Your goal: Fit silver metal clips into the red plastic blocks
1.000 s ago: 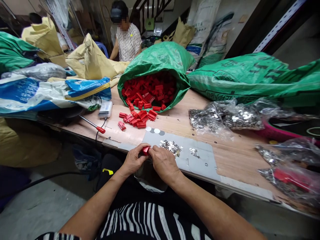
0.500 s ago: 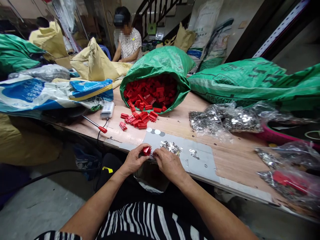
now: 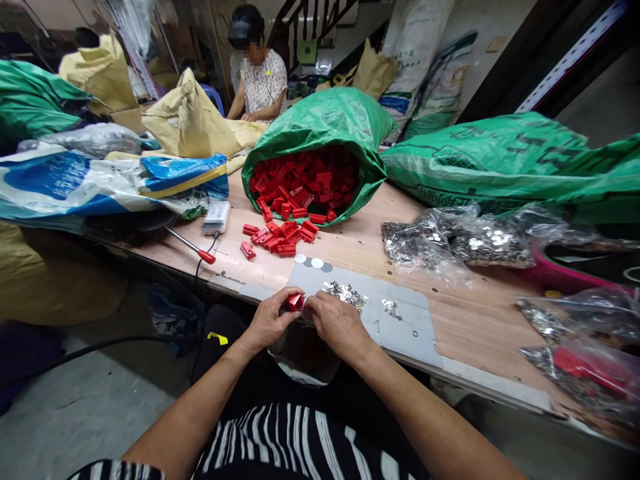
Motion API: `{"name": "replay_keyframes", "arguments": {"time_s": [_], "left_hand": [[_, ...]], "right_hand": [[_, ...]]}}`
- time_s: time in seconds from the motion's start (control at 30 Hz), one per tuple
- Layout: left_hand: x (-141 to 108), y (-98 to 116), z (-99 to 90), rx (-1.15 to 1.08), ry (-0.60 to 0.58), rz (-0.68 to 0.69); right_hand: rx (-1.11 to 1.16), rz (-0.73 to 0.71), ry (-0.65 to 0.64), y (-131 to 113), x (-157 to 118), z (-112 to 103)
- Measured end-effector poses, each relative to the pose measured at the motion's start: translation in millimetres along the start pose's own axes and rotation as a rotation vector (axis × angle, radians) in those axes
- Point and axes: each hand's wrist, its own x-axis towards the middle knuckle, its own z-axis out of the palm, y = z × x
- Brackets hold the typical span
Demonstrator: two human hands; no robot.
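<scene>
Between thumb and fingers, my left hand grips a red plastic part at the table's front edge. My right hand is closed in a pinch at the part's right side; whatever its fingertips hold is hidden. Just beyond the right hand, a pile of small shiny metal pieces lies on a grey mat, with a smaller group of metal pieces to its right. A heap of similar red parts lies farther back, in front of an open green sack full of them.
A red-handled tool and a small white device lie to the left. Clear bags of metal pieces stand on the right, near a pink-rimmed container. Behind the table sits another person. A closed green sack lies back right.
The view has shifted slightly. Both hands stay together at the red part, with hardly any change in their grip.
</scene>
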Motion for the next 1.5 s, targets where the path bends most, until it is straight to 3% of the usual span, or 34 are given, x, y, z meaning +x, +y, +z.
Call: {"name": "replay_keyframes", "arguments": {"time_s": [0.2, 0.9, 1.33, 1.5], "left_hand": [[-1, 0, 1.9, 0.037, 0.019, 0.005], [-1, -1, 1.2, -0.001, 0.009, 0.020], [-1, -7, 2.1, -0.010, 0.027, 0.024], [0, -7, 1.8, -0.112, 0.017, -0.020]], "right_hand": [[-0.026, -0.013, -0.047, -1, 5, -6], [0.187, 0.090, 0.012, 5, -10, 6], [0.120, 0.061, 0.042, -1, -4, 16], [0.153, 0.050, 0.063, -1, -2, 17]]}}
